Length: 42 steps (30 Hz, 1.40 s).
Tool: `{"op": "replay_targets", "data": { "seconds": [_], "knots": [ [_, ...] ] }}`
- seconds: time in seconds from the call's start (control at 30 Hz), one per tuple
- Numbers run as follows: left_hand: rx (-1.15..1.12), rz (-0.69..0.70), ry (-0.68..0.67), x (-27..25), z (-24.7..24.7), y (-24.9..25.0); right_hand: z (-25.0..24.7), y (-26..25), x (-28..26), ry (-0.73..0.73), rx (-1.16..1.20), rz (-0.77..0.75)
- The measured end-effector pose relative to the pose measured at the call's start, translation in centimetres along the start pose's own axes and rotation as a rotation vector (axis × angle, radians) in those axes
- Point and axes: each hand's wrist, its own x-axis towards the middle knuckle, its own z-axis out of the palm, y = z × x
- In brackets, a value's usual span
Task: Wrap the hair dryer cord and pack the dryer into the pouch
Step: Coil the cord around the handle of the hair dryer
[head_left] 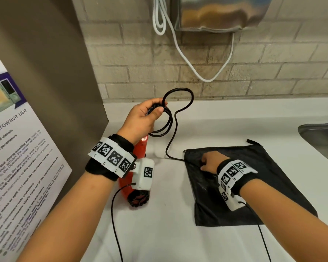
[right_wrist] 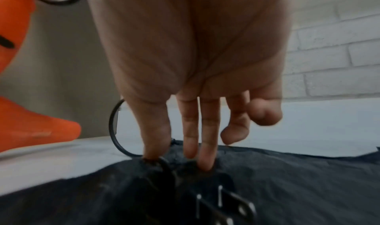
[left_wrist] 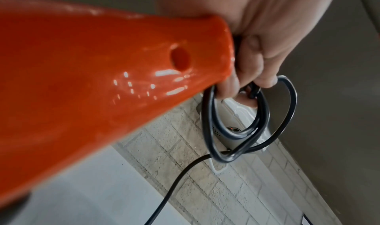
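Note:
My left hand point(head_left: 159, 106) holds up several loops of the black cord point(head_left: 169, 122), pinched between thumb and fingers. The orange hair dryer point(head_left: 142, 148) hangs under that wrist, its handle end against the palm. In the left wrist view the dryer point(left_wrist: 102, 65) fills the left and the cord loops point(left_wrist: 207, 114) hang from my fingers. One loose strand runs down to the flat black pouch point(head_left: 254, 176) on the counter. There my right hand point(head_left: 202, 163) pinches the plug point(right_wrist: 160, 179) between thumb and fingers, its metal prongs lying on the pouch point(right_wrist: 308, 179).
A steel sink point(head_left: 320, 140) is set into the white counter point(head_left: 169, 233) at the right. A metal dispenser point(head_left: 216, 12) and a white cable point(head_left: 180, 50) hang on the brick wall behind. A microwave poster point(head_left: 17, 148) leans on the grey panel at the left.

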Motion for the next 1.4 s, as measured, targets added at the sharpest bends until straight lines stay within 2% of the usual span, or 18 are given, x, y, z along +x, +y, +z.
{"op": "replay_targets", "data": {
  "seconds": [0.17,0.37,0.43,0.53,0.63,0.7,0.8,0.9,1.03,1.27,1.33,1.4],
  "knots": [
    [-0.086,0.006,0.0,0.6,-0.6,-0.6,0.6,-0.3,0.4,-0.05,-0.046,0.053],
    [-0.099,0.002,0.004,0.9,-0.8,-0.7,0.3,-0.6,0.9,-0.011,0.075,0.096],
    [-0.101,-0.004,0.006,1.1,-0.8,-0.9,-0.4,-0.5,1.0,0.084,0.275,0.073],
    [-0.113,-0.017,0.021,1.5,-0.7,-1.0,-1.9,-1.1,0.0,0.238,0.842,0.0],
    [-0.108,-0.029,0.028,1.7,-0.4,-1.0,-3.4,-2.6,-1.9,0.324,1.33,-0.185],
    [-0.12,-0.039,0.021,1.7,0.0,-1.0,-4.5,-3.9,-3.4,0.376,1.496,-0.355],
    [-0.132,-0.044,0.016,1.8,0.5,-0.9,-6.2,-5.6,-5.1,0.475,1.606,-0.57],
    [-0.108,-0.044,0.032,1.8,0.9,-0.9,-7.2,-6.8,-5.9,0.538,1.578,-0.705],
    [-0.059,-0.039,0.051,1.8,1.1,-0.8,-7.3,-7.9,-5.2,0.582,1.456,-0.749],
    [-0.102,-0.063,0.041,1.8,1.2,-0.9,-6.3,-8.6,-3.6,0.929,0.757,-0.77],
    [-0.106,-0.061,0.031,1.7,1.5,-0.8,-6.2,-8.8,-3.2,1.009,0.64,-0.771],
    [-0.114,-0.059,0.011,1.5,1.8,-0.7,-6.2,-9.0,-2.9,1.081,0.633,-0.764]
  ]
}}
